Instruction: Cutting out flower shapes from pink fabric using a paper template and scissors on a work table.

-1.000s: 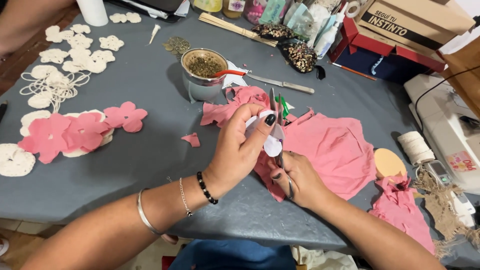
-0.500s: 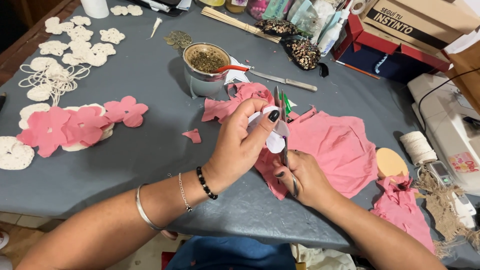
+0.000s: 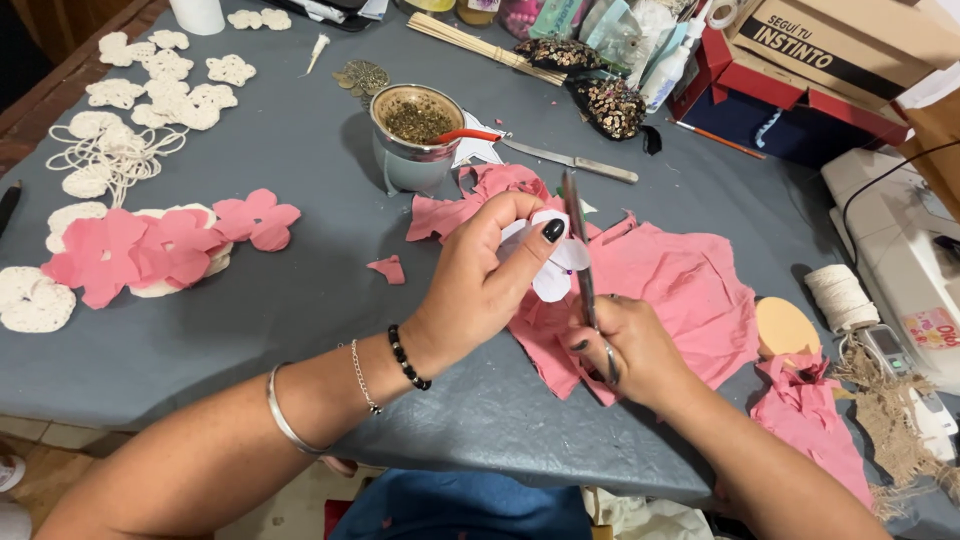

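Near the middle of the frame the left hand (image 3: 480, 285) pinches a white flower-shaped paper piece (image 3: 553, 265), thumb on top, just as it did a second ago. The right hand (image 3: 625, 350) grips the scissors (image 3: 582, 262), whose blades now stand more upright, tips above the paper; the cut seems to be mid-course. The pink cloth (image 3: 690, 290) lies beneath both hands. The scissor handles are hidden in the closed fingers, and I cannot tell whether the blades are parted.

You are seeing even, soft light; the round metal cup (image 3: 415, 135) is casting a faint shadow leftward, everything staying sharp.
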